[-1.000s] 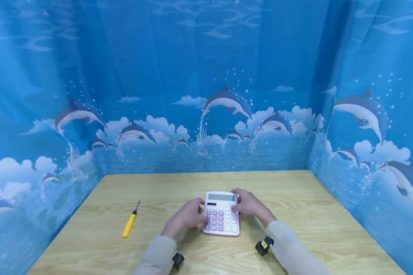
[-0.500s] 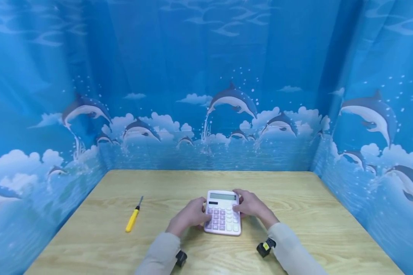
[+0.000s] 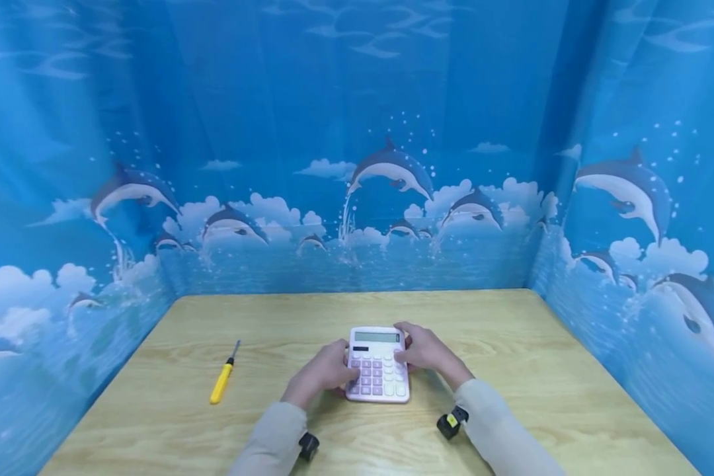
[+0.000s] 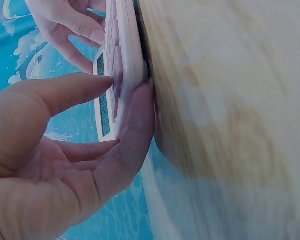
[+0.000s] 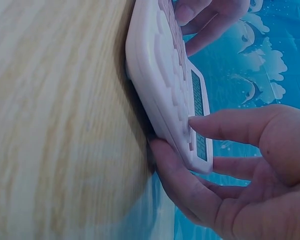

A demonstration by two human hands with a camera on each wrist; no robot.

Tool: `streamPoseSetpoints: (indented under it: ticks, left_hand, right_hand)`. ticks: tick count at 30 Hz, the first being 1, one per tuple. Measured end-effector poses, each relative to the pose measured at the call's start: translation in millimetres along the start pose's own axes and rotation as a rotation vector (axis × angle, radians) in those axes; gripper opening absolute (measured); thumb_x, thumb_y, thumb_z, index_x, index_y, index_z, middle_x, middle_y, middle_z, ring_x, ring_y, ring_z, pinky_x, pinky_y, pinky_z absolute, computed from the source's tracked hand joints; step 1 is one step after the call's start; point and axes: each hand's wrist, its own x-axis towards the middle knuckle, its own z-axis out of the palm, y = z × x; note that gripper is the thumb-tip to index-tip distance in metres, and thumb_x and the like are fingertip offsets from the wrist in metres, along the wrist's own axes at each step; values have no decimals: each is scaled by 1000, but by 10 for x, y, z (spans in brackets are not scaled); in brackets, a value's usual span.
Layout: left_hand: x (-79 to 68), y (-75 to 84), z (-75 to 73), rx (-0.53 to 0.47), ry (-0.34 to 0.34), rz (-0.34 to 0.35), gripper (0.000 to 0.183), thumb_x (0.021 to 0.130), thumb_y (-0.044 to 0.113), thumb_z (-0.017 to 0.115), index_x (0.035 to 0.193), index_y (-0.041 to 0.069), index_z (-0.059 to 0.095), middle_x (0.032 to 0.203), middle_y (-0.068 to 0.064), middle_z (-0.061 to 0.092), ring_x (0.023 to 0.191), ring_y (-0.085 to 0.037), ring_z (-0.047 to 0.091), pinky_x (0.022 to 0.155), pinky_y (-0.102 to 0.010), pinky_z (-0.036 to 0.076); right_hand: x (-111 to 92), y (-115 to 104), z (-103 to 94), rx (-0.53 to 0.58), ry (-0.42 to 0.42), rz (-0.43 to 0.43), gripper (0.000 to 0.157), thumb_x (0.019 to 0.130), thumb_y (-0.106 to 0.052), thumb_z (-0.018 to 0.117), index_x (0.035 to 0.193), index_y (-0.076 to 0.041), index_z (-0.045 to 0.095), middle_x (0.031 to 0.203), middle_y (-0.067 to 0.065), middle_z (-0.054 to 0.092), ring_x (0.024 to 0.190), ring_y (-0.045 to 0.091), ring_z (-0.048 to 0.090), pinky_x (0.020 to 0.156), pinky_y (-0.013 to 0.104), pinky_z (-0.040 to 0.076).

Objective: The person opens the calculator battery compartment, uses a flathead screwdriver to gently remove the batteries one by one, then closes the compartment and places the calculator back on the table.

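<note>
A white-and-pink calculator (image 3: 378, 370), its display toward the far side, lies between both hands at the table's middle. My left hand (image 3: 324, 371) pinches its left edge, the thumb over the keys and a finger at the underside, as the left wrist view shows. On the opposite edge, nearer the display, my right hand (image 3: 430, 352) grips the calculator with its thumb over the upper right keys. In the right wrist view, fingers (image 5: 187, 187) of that hand reach under the casing (image 5: 155, 75), and a dark gap shows between casing and wood.
To the left lies a screwdriver (image 3: 221, 383) with a yellow handle, its tip pointing away. The wood-grain table (image 3: 488, 330) is bordered by a blue dolphin-print curtain (image 3: 309, 132) at the back and both sides. Each sleeve cuff carries a small black camera.
The head view shifts slightly, right and then back. Both hands keep the same hold on the calculator, and the screwdriver stays in place.
</note>
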Motion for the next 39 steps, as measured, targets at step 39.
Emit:
streamPoseSetpoints:
  ticks: [39]
  left_hand:
    - [-16, 17, 17, 2, 10, -10, 63, 91, 7, 71, 145, -8, 43, 91, -12, 63, 70, -23, 63, 55, -33, 59]
  right_hand:
    - [-32, -51, -3, -18, -2, -8, 71, 88, 0, 74, 153, -3, 45, 102, 16, 63, 77, 23, 65, 61, 30, 63]
